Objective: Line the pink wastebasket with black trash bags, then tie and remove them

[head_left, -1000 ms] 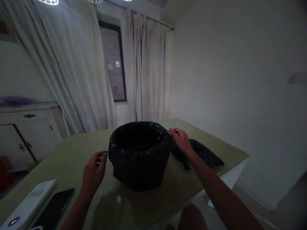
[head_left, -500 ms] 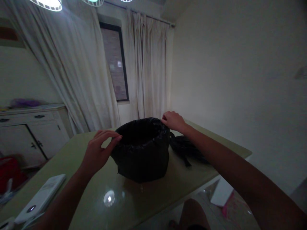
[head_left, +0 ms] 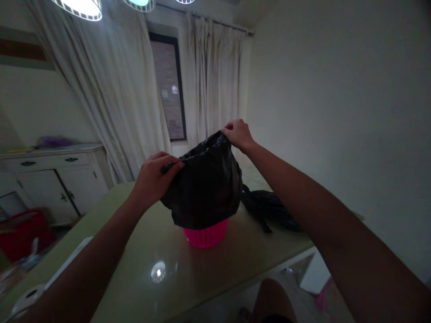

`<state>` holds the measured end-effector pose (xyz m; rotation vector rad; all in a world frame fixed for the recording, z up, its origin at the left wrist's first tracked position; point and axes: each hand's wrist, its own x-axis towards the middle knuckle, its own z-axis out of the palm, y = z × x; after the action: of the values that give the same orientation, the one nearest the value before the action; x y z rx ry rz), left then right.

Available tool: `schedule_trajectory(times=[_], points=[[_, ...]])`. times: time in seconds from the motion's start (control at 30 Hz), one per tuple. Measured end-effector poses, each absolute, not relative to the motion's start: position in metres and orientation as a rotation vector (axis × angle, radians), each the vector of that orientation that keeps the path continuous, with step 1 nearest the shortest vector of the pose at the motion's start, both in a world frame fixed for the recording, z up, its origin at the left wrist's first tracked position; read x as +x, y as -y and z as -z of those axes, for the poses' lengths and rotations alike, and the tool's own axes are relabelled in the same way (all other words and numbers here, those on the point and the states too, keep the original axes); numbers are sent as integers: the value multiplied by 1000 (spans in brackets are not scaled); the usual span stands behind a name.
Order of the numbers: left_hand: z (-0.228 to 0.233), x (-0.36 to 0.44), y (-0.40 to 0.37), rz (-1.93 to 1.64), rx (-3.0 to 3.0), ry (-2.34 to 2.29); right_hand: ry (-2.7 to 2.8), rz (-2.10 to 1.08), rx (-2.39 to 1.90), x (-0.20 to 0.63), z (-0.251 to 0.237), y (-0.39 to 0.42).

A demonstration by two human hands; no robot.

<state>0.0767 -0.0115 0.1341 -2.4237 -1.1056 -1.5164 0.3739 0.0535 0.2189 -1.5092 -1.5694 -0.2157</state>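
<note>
A black garbage bag hangs over a pink slotted basket, whose lower part shows beneath it on the table. My left hand pinches the bag's edge at its left side. Higher up on the right, my right hand grips the opposite edge between thumb and fingers. The bag's upper edge is drawn up between both hands, slanting up to the right. The basket's rim is hidden inside the bag.
More black bags lie bunched on the glossy greenish table, right of the basket. A white device is partly behind my left forearm. A white cabinet stands at the back left, with a red bag before it.
Both hands have risen, pulling the bag's edge up from around the basket's rim. The pink base of the basket has come into view. The camera has shifted slightly.
</note>
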Motion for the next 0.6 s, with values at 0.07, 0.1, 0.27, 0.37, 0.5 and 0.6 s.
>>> schedule_trajectory(times=[0.07,0.1,0.27,0.37,0.5,0.6], points=[[-149,76,7,1498,-2278,1174,1550,178,-1399,365,-229,-64],[-155,75,6,1482,-2200,1195,1550,153,-1341,360,-233,-69],[-167,55,9,1525,-1835,1240,1611,13,-1048,324,-255,-86],[-158,35,16,1653,-1620,1180,1666,-101,-797,298,-268,-87],[-141,15,30,1778,-1490,998,1743,-279,-520,265,-281,-83],[-129,8,43,1739,-1478,909,1790,-322,-392,245,-284,-83]])
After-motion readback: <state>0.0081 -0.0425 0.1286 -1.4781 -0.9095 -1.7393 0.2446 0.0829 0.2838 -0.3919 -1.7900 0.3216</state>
